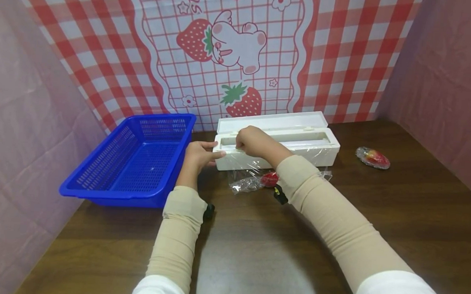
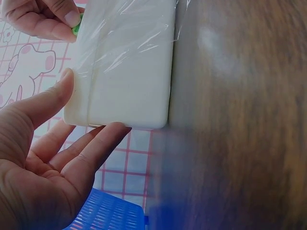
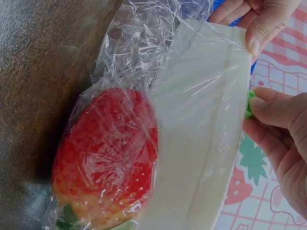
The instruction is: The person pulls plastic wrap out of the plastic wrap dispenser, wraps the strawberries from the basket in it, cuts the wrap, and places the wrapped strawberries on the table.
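A white cling film dispenser lies lengthwise at the back of the table, its lid raised behind it. My left hand holds its left end, thumb on the upper edge and fingers against the end face. Between thumb and fingertips, my right hand pinches a small green slide cutter on the dispenser's top edge, near the left end. Clear cling film drapes down the dispenser's front. Under the film lies a toy strawberry, red with a yellowish leafy end; my right forearm partly covers it in the head view.
A blue plastic basket stands at the left, close to my left hand. On the right of the table lies a red and yellow fruit wrapped in film. A strawberry-patterned checked cloth hangs behind, with pinkish cloth at both sides.
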Action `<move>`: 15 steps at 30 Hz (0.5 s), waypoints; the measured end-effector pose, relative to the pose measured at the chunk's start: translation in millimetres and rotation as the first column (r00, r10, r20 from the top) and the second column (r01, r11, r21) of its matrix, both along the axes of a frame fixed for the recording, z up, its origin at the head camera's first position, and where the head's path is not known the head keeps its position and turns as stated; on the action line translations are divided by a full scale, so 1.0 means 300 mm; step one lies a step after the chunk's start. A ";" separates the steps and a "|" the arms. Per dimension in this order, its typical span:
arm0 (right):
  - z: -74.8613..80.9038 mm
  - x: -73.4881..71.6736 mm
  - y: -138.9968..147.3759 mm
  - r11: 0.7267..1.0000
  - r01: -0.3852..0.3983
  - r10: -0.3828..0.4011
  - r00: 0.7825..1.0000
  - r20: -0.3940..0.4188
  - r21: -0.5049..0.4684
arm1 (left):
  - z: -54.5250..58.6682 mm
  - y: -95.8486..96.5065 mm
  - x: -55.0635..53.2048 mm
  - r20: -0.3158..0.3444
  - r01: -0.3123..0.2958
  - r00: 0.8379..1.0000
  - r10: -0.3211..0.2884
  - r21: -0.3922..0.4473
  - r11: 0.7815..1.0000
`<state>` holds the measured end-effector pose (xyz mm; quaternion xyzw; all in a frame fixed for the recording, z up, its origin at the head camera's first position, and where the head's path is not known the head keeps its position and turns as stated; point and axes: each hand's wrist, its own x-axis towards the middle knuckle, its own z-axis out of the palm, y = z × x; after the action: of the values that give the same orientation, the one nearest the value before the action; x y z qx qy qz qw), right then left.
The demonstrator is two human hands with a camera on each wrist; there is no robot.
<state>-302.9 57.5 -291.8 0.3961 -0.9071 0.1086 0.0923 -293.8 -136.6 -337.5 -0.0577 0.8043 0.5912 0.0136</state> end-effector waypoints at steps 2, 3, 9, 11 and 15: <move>0.001 0.001 0.001 1.000 0.006 -0.006 1.000 0.010 0.003 | 0.002 0.000 0.002 -0.001 0.001 1.000 -0.001 0.005 1.000; 0.001 0.001 0.001 1.000 0.009 -0.009 1.000 0.015 0.002 | 0.003 0.000 0.002 -0.001 0.000 1.000 0.000 0.007 1.000; 0.001 0.003 0.004 0.999 0.031 -0.031 0.999 0.036 0.009 | 0.003 -0.003 0.002 0.003 0.000 1.000 0.000 0.002 1.000; -0.001 0.002 0.005 0.999 0.031 -0.032 0.999 0.035 0.007 | 0.002 -0.003 0.002 0.003 0.000 1.000 0.000 0.003 1.000; -0.003 0.002 0.008 1.000 0.028 -0.028 0.999 0.031 0.001 | 0.001 -0.002 0.001 0.004 -0.001 1.000 0.001 0.015 1.000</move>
<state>-302.4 59.8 -292.7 0.3818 -0.9138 0.1134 0.0797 -293.5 -137.2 -337.3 -0.0592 0.7997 0.5973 0.0154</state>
